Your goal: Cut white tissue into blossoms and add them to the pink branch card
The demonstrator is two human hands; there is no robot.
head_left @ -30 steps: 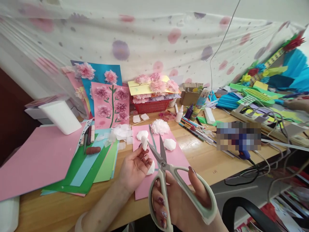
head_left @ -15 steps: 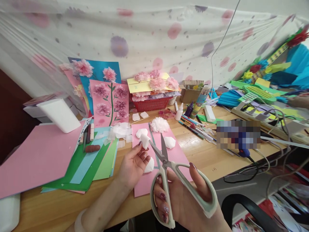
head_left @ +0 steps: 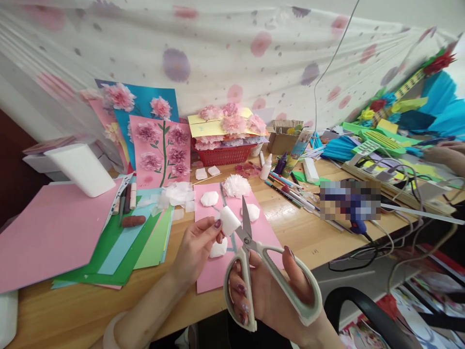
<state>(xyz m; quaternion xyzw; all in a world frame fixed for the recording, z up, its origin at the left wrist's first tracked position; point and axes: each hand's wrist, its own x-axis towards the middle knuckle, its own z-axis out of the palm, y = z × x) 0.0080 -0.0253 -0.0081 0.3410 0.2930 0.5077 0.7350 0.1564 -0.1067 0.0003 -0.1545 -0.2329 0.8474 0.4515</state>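
Note:
Between thumb and fingers, my left hand (head_left: 198, 242) pinches a small folded piece of white tissue paper (head_left: 229, 221). My right hand (head_left: 276, 291) grips a pair of scissors (head_left: 247, 240) by the pale handles, thumb in one loop and fingers in the other. The blades are apart, and the tissue's right edge is at the left blade. Below lies a pink sheet (head_left: 208, 278) with a painted stem, a fluffy white paper flower (head_left: 237, 186) at its top, and white paper pads (head_left: 209, 198) around the stem.
A pile of white tissue squares (head_left: 178, 194) lies left of the pink sheet, beside coloured paper (head_left: 152, 247). Behind stand a finished flower picture (head_left: 145, 160) and a red basket (head_left: 225, 155). Pens, a glue bottle (head_left: 266, 167) and a blue glue gun (head_left: 358, 220) lie to the right. Another person's hand (head_left: 441, 154) shows far right.
My left hand has turned and brought the white tissue right and slightly down, to the scissor blades. The scissors stay open, shifted slightly in view.

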